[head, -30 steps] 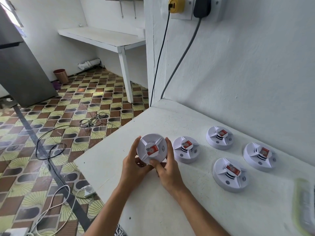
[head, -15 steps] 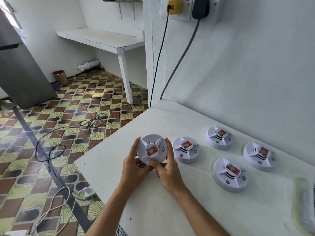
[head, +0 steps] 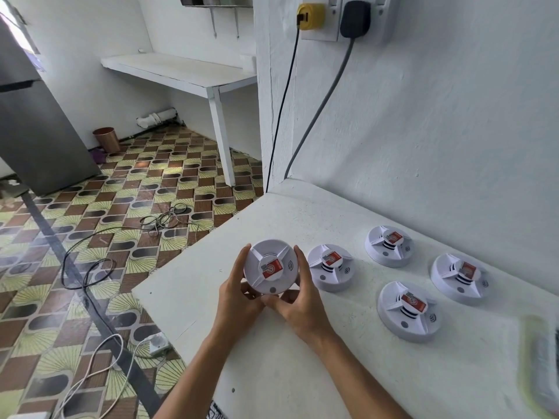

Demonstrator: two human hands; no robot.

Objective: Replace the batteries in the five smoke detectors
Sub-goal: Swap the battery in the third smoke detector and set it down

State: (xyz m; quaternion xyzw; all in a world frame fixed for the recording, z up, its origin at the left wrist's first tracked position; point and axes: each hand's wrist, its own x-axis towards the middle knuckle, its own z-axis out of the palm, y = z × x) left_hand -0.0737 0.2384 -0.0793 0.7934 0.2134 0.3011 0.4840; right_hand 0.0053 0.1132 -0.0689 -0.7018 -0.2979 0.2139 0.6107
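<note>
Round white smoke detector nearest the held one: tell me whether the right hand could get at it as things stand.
Probably yes: that detector lies uncovered just beside the right hand, but both hands grip the held detector, so it must let go first.

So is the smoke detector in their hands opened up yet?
Still closed, it seems: the held detector shows its intact front cover with the red sticker, gripped by the left hand and right hand. Its back is hidden.

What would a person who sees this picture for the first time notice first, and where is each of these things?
First, the two hands: the left hand and the right hand grip a round white smoke detector with a red label, raised above the near-left corner of the white counter. To its right, four more detectors lie face-up on the counter in a loose group. On the left, the brown and yellow tiled floor with loose cables stands out.
</note>
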